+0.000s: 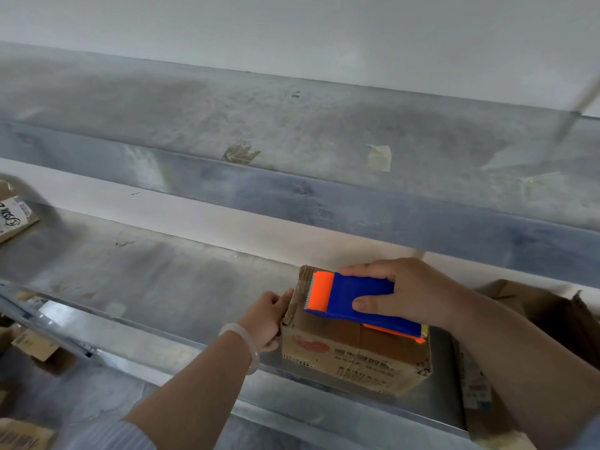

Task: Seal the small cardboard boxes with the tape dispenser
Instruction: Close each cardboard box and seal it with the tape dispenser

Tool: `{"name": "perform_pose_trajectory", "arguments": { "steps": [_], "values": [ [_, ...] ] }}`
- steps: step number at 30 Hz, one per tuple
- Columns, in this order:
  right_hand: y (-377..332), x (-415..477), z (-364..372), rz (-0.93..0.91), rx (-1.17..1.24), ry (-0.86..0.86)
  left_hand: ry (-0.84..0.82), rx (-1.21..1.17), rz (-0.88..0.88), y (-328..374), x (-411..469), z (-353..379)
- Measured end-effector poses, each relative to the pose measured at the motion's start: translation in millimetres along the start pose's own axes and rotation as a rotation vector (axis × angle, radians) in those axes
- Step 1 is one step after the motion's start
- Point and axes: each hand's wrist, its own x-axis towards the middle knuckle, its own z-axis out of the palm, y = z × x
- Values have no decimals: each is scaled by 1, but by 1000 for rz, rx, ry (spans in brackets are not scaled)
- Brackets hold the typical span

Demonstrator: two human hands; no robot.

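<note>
Mid-taping, the right hand (412, 293) clamps the tape dispenser (357, 297) atop the cardboard box (350, 358), the left hand (266, 319) gripping its edge with curled fingers; next, likely a clean tear.

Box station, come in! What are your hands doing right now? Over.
Right hand grips tape dispenser atop cardboard box. Left hand holds box's left end. Nothing blocking the dispenser.

A pale, translucent bangle (254, 354) rings the wrist at 7 o'clock of the left hand (266, 315). Farther toward 7 o'clock, a light blue, faintly striped sleeve (110, 436) begins. The right forearm (519, 368) is bare.
</note>
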Motion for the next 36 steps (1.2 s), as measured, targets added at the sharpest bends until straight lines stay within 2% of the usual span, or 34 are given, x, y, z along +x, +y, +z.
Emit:
{"name": "perform_pose_trajectory", "arguments": {
  "steps": [3, 5, 9, 22, 36],
  "values": [
    [-3, 0, -1, 4, -14, -8, 47, -106, 162, 8, -2, 2],
    [-4, 1, -1, 4, -13, -9, -11, -177, 226, 17, -7, 7],
    [-6, 3, -1, 7, -24, -29, -40, 8, 273, 21, -8, 17],
    [11, -20, -15, 40, 16, -20, -20, -50, 290, 21, -6, 18],
    [14, -33, -19, 66, 23, 12, 35, 97, 326, 25, -5, 28]
  ]
}}
